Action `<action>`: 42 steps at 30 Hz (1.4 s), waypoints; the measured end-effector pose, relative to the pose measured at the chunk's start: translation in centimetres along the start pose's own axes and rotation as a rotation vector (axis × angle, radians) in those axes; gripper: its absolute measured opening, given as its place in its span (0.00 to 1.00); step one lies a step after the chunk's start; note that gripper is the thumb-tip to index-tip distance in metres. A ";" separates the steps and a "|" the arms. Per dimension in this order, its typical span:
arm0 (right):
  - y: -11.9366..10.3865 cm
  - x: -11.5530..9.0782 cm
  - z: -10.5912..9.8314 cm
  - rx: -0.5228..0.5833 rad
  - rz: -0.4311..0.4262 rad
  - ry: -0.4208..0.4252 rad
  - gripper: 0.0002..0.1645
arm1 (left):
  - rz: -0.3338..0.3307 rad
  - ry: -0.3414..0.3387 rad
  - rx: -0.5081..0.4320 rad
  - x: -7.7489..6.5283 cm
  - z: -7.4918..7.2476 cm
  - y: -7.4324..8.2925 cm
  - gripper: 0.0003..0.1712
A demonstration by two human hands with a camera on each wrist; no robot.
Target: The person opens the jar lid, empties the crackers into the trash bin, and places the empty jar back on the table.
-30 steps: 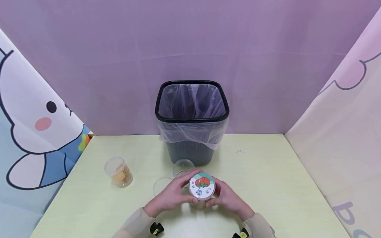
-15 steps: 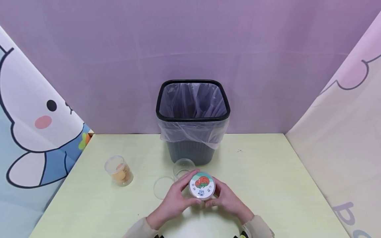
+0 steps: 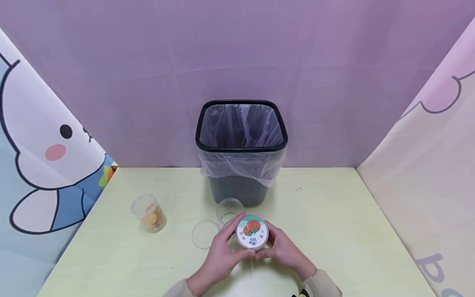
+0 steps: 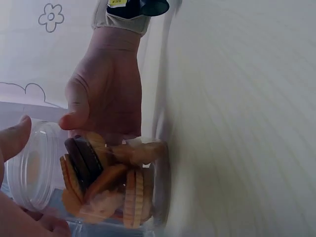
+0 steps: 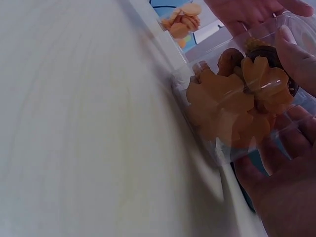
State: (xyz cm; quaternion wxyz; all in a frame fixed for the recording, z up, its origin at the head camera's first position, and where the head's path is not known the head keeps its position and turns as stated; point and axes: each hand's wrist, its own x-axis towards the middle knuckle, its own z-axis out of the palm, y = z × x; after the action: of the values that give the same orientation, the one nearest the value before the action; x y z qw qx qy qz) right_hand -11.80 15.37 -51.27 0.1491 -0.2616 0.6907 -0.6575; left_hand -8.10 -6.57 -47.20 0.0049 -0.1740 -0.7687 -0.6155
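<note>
Both hands hold a clear plastic jar (image 5: 222, 98) of cookies, whose round lid (image 3: 252, 232) carries a printed label with red fruit on a white and green ground. My left hand (image 3: 220, 255) grips its left side near the lid, and my right hand (image 3: 283, 249) grips the right side. The two thumbs meet at the near side of the jar. Brown and dark cookies (image 4: 133, 197) show through the wall. Its base appears to stand on the table.
An open clear jar with cookies (image 3: 149, 213) stands at the left. A clear ring or lid (image 3: 204, 235) lies left of the hands, and an open clear container (image 3: 228, 208) sits behind them. At the back is a lined trash bin (image 3: 241, 189) on the table (image 3: 334, 214).
The lid's label has turned slightly counterclockwise as seen from above. My left hand and forearm have shifted a little right, its thumb sliding toward the right thumb. The right hand barely moves.
</note>
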 end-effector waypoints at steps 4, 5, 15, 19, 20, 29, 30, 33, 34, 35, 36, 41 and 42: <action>0.1 -0.1 -0.1 -0.015 -0.007 -0.003 0.51 | -0.021 -0.021 -0.048 0.1 -0.1 -0.2 0.54; 0.2 -0.1 -0.1 -0.017 -0.009 -0.004 0.51 | -0.022 -0.029 -0.057 0.1 -0.2 -0.2 0.54; 0.1 0.0 -0.5 0.009 -0.011 -0.035 0.50 | 0.101 -0.159 0.024 1.6 -2.4 -0.1 0.51; 0.0 0.0 -0.6 0.022 -0.001 -0.048 0.50 | 0.118 -0.246 0.018 2.3 -3.2 0.0 0.51; 0.0 0.0 -0.6 0.026 0.003 -0.051 0.50 | 0.122 -0.266 0.012 2.5 -3.4 0.0 0.51; 0.0 0.2 -1.1 0.039 0.023 -0.099 0.51 | 0.144 -0.402 0.036 3.9 -3.9 0.0 0.52; 0.0 0.3 -1.1 0.042 0.024 -0.100 0.51 | 0.143 -0.410 0.046 3.9 -3.9 0.0 0.52; -0.1 0.3 -1.1 0.044 0.030 -0.102 0.51 | 0.128 -0.420 0.065 4.1 -4.0 0.0 0.51; -0.1 0.3 -1.1 0.045 0.032 -0.101 0.51 | 0.123 -0.420 0.066 4.1 -3.9 0.0 0.51; -0.1 0.3 -1.1 0.045 0.036 -0.100 0.51 | 0.117 -0.420 0.064 4.1 -4.0 0.0 0.51; -0.1 0.3 -1.1 0.047 0.040 -0.098 0.51 | 0.113 -0.418 0.060 4.1 -3.9 0.0 0.52; -0.1 0.2 -1.0 0.045 0.055 -0.091 0.51 | 0.085 -0.395 0.031 3.7 -3.8 0.1 0.52; -0.1 0.2 -1.0 0.045 0.055 -0.090 0.52 | 0.081 -0.388 0.027 3.7 -3.7 0.2 0.52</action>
State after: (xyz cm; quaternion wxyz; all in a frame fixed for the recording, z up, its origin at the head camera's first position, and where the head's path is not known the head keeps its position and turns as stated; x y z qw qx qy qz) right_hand -12.54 16.08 -51.02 0.2038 -0.2684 0.6752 -0.6561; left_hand -12.25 -9.08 -45.32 -0.1163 -0.3200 -0.7557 -0.5594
